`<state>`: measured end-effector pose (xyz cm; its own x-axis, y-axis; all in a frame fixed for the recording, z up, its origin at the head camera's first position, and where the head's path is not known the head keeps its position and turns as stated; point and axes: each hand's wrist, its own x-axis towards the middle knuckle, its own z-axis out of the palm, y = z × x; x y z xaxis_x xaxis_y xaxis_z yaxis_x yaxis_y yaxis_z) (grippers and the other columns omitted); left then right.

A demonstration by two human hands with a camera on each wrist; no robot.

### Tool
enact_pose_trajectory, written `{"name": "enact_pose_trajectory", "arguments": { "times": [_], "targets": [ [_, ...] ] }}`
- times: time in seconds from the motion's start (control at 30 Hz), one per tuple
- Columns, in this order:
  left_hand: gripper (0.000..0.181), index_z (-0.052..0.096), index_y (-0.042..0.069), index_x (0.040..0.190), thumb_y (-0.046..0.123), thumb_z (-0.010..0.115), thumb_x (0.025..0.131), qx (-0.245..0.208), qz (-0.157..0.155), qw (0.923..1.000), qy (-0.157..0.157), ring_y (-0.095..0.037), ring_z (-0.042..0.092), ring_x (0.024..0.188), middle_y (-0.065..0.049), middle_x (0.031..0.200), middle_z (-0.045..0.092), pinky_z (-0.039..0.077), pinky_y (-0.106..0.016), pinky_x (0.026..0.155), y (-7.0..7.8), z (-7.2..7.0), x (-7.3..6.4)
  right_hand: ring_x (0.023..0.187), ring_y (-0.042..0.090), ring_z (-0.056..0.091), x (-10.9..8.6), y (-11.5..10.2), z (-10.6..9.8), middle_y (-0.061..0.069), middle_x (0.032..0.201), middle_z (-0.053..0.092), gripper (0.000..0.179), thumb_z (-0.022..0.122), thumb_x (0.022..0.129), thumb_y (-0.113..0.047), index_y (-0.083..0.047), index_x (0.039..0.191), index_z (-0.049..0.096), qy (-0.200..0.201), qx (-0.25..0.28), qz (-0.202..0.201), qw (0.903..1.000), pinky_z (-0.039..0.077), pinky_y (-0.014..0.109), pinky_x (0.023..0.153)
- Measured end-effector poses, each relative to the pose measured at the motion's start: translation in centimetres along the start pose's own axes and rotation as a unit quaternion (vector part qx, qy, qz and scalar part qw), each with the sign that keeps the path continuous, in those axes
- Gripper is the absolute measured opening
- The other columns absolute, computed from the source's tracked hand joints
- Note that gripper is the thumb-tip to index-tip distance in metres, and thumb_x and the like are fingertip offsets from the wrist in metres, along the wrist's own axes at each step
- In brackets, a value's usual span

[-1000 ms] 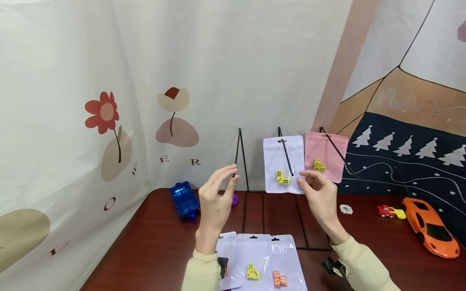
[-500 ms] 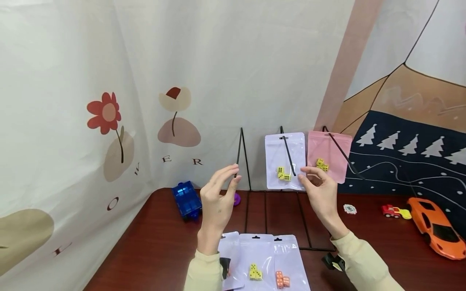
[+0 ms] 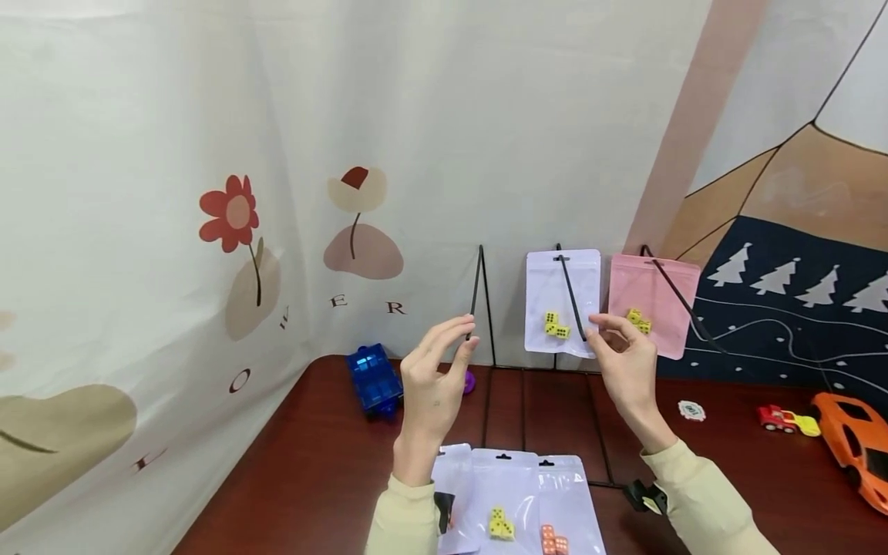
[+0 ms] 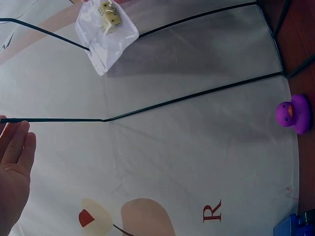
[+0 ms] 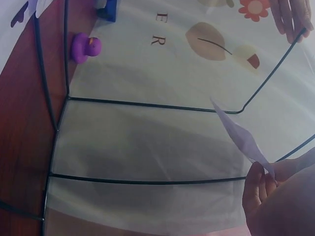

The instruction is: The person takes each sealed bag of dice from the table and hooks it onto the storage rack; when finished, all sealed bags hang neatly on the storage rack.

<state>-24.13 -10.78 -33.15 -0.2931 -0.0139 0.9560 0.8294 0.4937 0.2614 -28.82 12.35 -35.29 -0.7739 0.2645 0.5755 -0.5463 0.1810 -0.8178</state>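
In the head view, a white zip bag point(image 3: 541, 289) with yellow dice point(image 3: 556, 325) hangs by its top hole on the middle prong point(image 3: 572, 297) of a black wire rack. My right hand point(image 3: 627, 366) pinches this bag's right edge low down, near the prong's tip; the right wrist view shows the bag's corner point(image 5: 243, 140) at the fingertips. My left hand point(image 3: 432, 385) holds the tip of the left prong point(image 3: 475, 289) between fingers and thumb, with no bag on it. A pink bag point(image 3: 669, 308) with yellow dice hangs on the right prong point(image 3: 680, 293).
Several white bags point(image 3: 509, 486) with dice lie in front of the rack's base point(image 3: 523, 416). Left stands a blue toy vehicle point(image 3: 375, 378), with a purple rubber duck point(image 4: 293, 114) near it. Right are a white chip point(image 3: 691, 410), a red-yellow toy truck point(image 3: 787, 420) and an orange car point(image 3: 853, 443).
The white bag has slid slightly back along the middle prong, my right hand still at its edge. My left hand stays at the left prong's tip. The head view has turned a little left.
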Motion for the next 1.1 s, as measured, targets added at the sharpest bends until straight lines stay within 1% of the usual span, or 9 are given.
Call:
{"name": "enact_pose_trajectory", "arguments": {
  "times": [0.1,0.2,0.33,0.43,0.53,0.63,0.73,0.97,1.1],
  "targets": [
    [0.021,0.069,0.000,0.103,-0.003,0.071,0.082,-0.004,0.000,1.0000,0.006,-0.023,0.065,0.099,-0.012,0.107,0.067,0.051,-0.032,0.089,0.1,0.3,0.0,0.068,0.001,0.056,0.6,1.4,-0.4,-0.001,0.081,0.059,0.019,0.067,0.083,0.007,0.007,0.102,0.068,0.004,-0.001,-0.001,1.0000,0.042,0.010,0.054],
    [0.021,0.069,0.000,0.103,-0.002,0.071,0.083,-0.008,0.002,0.9999,0.009,-0.023,0.065,0.099,-0.012,0.107,0.067,0.050,-0.032,0.089,0.2,0.5,0.1,0.073,0.002,0.057,1.0,2.2,-0.5,-0.003,0.083,0.060,0.019,0.067,0.084,0.006,0.005,0.102,0.068,0.007,-0.004,-0.010,0.9999,0.045,0.009,0.061],
    [0.019,0.069,0.000,0.103,-0.001,0.070,0.084,-0.010,0.007,0.9999,0.011,-0.023,0.065,0.100,-0.012,0.107,0.067,0.050,-0.033,0.089,0.1,0.4,0.5,0.081,0.005,0.058,1.3,2.2,-0.3,0.002,0.089,0.062,0.019,0.066,0.085,0.005,0.006,0.104,0.067,0.003,0.007,-0.018,0.9998,0.048,0.011,0.073],
    [0.018,0.069,0.000,0.103,0.000,0.070,0.084,-0.009,0.007,0.9999,0.013,-0.023,0.065,0.099,-0.012,0.107,0.068,0.050,-0.032,0.089,0.0,0.1,0.6,0.084,0.006,0.058,1.3,1.7,-0.1,0.010,0.094,0.062,0.020,0.065,0.086,0.006,0.008,0.105,0.065,-0.005,0.017,-0.012,0.9998,0.048,0.012,0.076],
    [0.019,0.069,0.000,0.103,0.000,0.070,0.084,-0.009,0.002,0.9999,0.014,-0.023,0.065,0.099,-0.011,0.107,0.068,0.050,-0.031,0.089,0.0,0.0,0.4,0.086,0.007,0.057,0.9,0.3,0.1,0.019,0.097,0.060,0.020,0.063,0.086,0.009,0.013,0.106,0.063,-0.010,0.019,-0.003,0.9998,0.047,0.012,0.078],
    [0.019,0.069,0.001,0.103,-0.001,0.070,0.084,-0.010,-0.002,0.9998,0.015,-0.023,0.065,0.098,-0.011,0.107,0.068,0.050,-0.031,0.089,0.1,0.0,0.1,0.087,0.009,0.057,0.3,-0.9,0.1,0.023,0.099,0.059,0.020,0.061,0.086,0.011,0.017,0.106,0.060,-0.009,0.013,0.006,0.9999,0.047,0.012,0.079],
    [0.019,0.069,0.001,0.103,0.000,0.070,0.084,-0.012,-0.003,0.9998,0.015,-0.023,0.065,0.098,-0.011,0.107,0.068,0.050,-0.030,0.089,0.0,0.0,-0.1,0.088,0.009,0.058,0.0,-0.7,0.1,0.024,0.101,0.060,0.020,0.061,0.086,0.010,0.017,0.105,0.060,-0.002,0.007,0.008,0.9999,0.046,0.011,0.078],
    [0.019,0.069,0.001,0.102,-0.001,0.070,0.083,-0.021,0.004,0.9996,0.015,-0.024,0.066,0.097,-0.012,0.106,0.068,0.051,-0.029,0.088,-0.2,0.2,-0.4,0.080,0.008,0.057,-0.7,-0.6,-0.1,0.027,0.097,0.059,0.016,0.062,0.084,0.012,0.018,0.099,0.061,0.020,-0.018,-0.008,0.9996,0.046,0.011,0.072],
    [0.021,0.069,0.001,0.103,-0.002,0.071,0.082,-0.023,0.004,0.9995,0.019,-0.024,0.066,0.096,-0.011,0.106,0.068,0.051,-0.028,0.087,-0.2,0.3,-0.4,0.079,0.007,0.058,-1.4,-0.8,-0.2,0.026,0.095,0.061,0.016,0.062,0.084,0.011,0.016,0.100,0.062,0.010,-0.038,0.000,0.9992,0.045,0.011,0.071]
  ]
}}
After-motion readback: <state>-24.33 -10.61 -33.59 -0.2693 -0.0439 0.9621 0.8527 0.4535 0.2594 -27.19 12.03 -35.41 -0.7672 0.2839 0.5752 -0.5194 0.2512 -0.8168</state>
